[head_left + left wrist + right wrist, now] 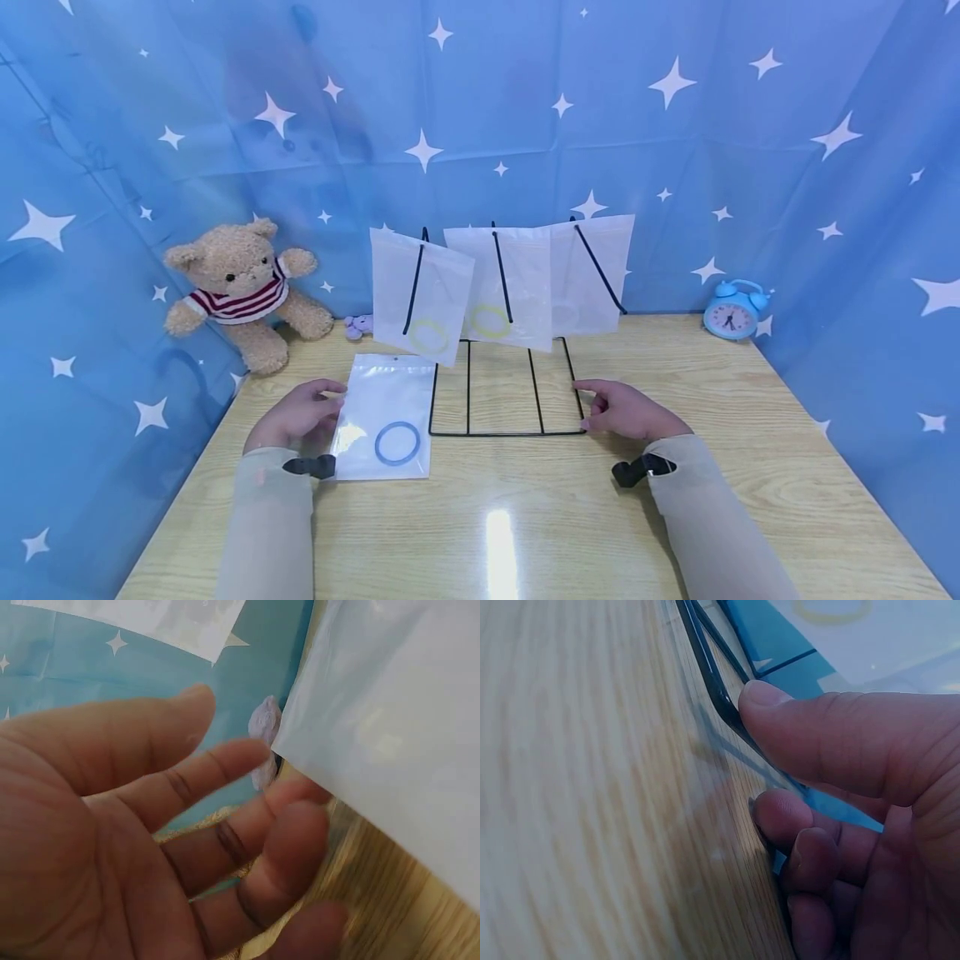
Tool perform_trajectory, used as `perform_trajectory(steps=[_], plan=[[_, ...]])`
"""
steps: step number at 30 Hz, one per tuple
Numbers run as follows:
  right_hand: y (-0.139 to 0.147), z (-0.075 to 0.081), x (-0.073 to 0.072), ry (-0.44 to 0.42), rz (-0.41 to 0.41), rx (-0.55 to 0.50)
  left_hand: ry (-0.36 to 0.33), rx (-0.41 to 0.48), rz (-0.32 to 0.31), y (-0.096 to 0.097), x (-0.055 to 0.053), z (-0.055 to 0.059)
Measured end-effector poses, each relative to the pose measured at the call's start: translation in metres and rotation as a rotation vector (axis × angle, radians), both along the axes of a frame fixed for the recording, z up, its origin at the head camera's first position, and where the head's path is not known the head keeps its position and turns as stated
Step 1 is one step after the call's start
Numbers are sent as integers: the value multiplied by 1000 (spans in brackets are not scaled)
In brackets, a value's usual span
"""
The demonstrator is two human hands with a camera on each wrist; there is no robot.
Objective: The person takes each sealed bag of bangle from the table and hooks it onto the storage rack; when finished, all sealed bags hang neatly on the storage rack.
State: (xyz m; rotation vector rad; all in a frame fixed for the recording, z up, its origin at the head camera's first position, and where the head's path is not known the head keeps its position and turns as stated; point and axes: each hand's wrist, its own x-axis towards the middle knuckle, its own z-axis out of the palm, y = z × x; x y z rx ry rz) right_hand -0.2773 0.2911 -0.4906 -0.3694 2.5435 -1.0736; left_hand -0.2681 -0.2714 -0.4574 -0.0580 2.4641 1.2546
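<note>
A clear zip bag (367,417) with a blue ring (397,443) inside lies flat on the table. My left hand (303,412) is at its left edge. In the left wrist view the left hand's fingers (240,761) are loosely bent beside the white bag (390,727), not pinching it. My right hand (626,408) holds the base of a black wire rack (506,434) at its front right corner. Its thumb (780,712) lies against the wire, the other fingers curled below. Three bags (498,283) hang from the rack's prongs; yellow rings show in two.
A teddy bear (243,283) in a striped shirt sits at the back left, beside a small purple toy (358,327). A blue alarm clock (731,317) stands at the back right. Behind the wooden table (570,525) hangs a blue star-patterned curtain (495,100).
</note>
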Motion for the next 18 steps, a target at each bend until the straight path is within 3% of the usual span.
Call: perform_trajectory(steps=[10, 18], plan=[[0, 1, 1, 12, 3, 2, 29, 35, -60, -2, 1, 1], [0, 1, 2, 15, 15, -9, -10, 22, -84, 1, 2, 4]])
